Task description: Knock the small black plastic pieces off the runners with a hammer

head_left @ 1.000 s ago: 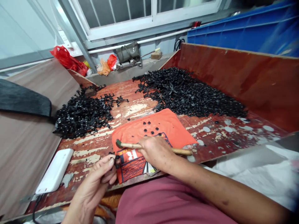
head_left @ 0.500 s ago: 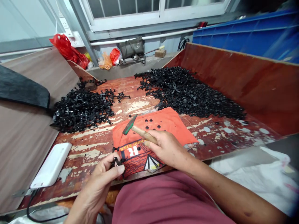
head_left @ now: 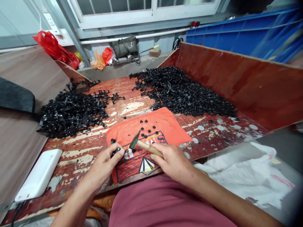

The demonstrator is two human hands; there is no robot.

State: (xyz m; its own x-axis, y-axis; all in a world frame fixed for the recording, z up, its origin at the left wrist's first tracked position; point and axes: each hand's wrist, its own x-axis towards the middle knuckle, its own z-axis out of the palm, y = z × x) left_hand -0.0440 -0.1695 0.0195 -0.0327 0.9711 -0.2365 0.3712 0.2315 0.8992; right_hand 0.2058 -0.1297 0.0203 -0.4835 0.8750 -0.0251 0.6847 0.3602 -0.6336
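Observation:
My right hand (head_left: 171,159) is wrapped round the wooden handle of a small hammer (head_left: 149,148), its dark head with a green patch hanging over the cloth. Between the thumb and fingers of my left hand (head_left: 107,160) is a black plastic part (head_left: 115,152), partly covered by the fingers. The hammer head is just right of that part, close to it. Beneath both lies an orange printed cloth (head_left: 170,121). Several small round black pieces (head_left: 149,131) are scattered over the cloth.
A heap of black parts (head_left: 73,110) lies at the left, a larger heap (head_left: 184,91) at the back right. A white rectangular device (head_left: 39,175) rests near the left board. Wooden side boards (head_left: 236,85) border the worn red table (head_left: 78,145). A blue crate (head_left: 224,37) stands beyond.
My left hand has moved the black part up onto the cloth. The hammer has come down closer to that part. The whole view has shifted slightly.

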